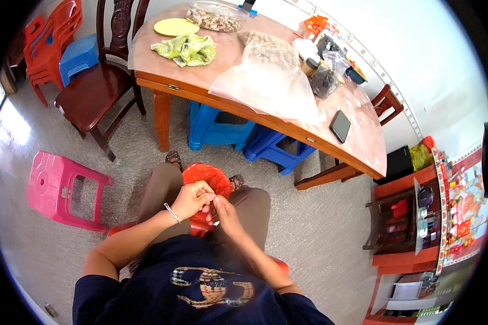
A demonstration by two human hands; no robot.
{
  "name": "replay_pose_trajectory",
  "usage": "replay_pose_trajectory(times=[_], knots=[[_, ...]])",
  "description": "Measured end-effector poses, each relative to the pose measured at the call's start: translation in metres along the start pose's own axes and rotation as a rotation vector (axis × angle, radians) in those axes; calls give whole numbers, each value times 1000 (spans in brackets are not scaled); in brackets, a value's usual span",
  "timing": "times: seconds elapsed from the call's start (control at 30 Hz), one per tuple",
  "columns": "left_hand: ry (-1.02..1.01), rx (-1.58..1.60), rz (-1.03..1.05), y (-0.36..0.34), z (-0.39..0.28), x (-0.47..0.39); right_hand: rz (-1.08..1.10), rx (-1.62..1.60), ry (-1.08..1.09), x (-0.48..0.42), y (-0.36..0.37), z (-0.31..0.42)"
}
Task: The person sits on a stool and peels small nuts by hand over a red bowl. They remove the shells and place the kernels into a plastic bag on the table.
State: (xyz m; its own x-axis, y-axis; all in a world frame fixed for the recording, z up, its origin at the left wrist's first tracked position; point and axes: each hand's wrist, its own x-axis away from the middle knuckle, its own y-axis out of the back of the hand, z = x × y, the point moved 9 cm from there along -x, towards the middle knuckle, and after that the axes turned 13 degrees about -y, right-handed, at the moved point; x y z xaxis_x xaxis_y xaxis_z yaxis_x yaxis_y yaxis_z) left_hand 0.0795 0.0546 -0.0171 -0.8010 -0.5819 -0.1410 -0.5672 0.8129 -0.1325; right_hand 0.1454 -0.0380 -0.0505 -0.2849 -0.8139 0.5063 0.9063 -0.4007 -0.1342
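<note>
My left hand (192,200), with a silver bangle at the wrist, and my right hand (226,212) meet at the fingertips above a container lined with a red plastic bag (203,175) between my knees. The fingers are bent and pinched together; whatever lies between them is too small or hidden to make out. On the table (227,106) in front are a large clear plastic bag (264,77) with many brownish pieces inside, a clear plastic tub (217,17) of similar-looking pieces, a yellow round lid (176,27) and a crumpled green-yellow cloth (187,50).
A pink plastic stool (57,187) stands at the left, near a dark wooden chair (95,89). Blue stools (217,126) sit under the table. A dark phone (340,126) lies near the table's right end, with jars and bags behind it. A red cabinet (406,260) is at the right.
</note>
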Motion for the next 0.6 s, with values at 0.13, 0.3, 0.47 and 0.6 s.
replay_pose_trajectory(times=[0.13,0.3,0.47,0.6], knots=[[-36,-139,33,2,-5,-4,88,35,104,-1,0,5],[10,27,236,-14,-7,-1,226,-190,19,1,-5,1],[-38,-7,262,-15,2,-3,212,-259,10,-1,-1,-2],[51,27,286,-17,-9,-4,189,-142,89,11,-9,26]])
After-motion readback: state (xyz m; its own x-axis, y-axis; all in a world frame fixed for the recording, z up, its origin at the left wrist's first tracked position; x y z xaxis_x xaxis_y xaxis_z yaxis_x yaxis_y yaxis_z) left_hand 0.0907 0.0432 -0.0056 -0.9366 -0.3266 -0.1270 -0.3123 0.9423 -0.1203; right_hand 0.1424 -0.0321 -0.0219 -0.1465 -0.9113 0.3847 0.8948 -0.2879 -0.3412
